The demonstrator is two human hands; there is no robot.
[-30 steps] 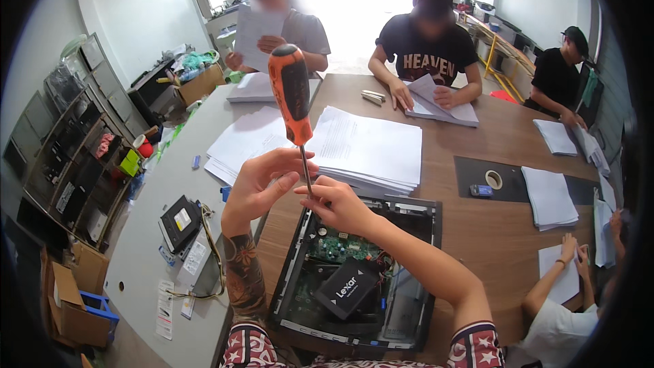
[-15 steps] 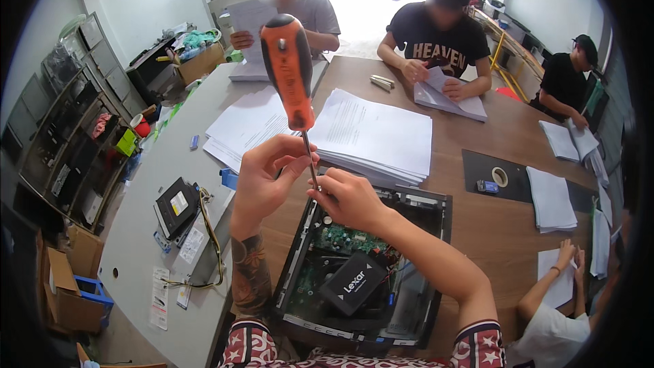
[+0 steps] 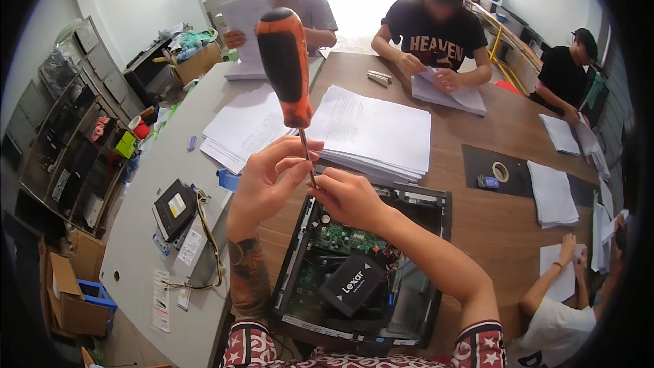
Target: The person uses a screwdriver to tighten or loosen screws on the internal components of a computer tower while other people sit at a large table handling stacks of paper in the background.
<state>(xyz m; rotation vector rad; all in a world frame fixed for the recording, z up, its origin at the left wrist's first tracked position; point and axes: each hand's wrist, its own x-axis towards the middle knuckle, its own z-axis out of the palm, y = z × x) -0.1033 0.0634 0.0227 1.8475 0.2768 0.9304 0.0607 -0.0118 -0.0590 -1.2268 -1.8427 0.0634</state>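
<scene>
A screwdriver (image 3: pixel 285 71) with an orange and black handle stands nearly upright, handle on top, over the far left edge of an open computer case (image 3: pixel 444 232). My left hand (image 3: pixel 267 180) pinches its metal shaft between thumb and fingers. Close against the shaft's lower end, my right hand (image 3: pixel 354 197) is closed in a pinch; what is between its fingertips is too small to make out. Below my hands, the case shows a green circuit board (image 3: pixel 347 240) and a black solid-state drive (image 3: pixel 353 284) lying tilted inside, with thin cables beside it.
An optical drive (image 3: pixel 176 208) and a power supply (image 3: pixel 193 245) with cables lie left of the case. Beyond my hands are paper stacks (image 3: pixel 371 129). Several people sit around the table handling papers. A tape roll (image 3: pixel 500 172) lies on a black mat (image 3: pixel 473 157) at right.
The screwdriver has turned about its shaft, so more of the handle's black side shows. Both hands stay in nearly the same place. The person across has shifted the papers slightly.
</scene>
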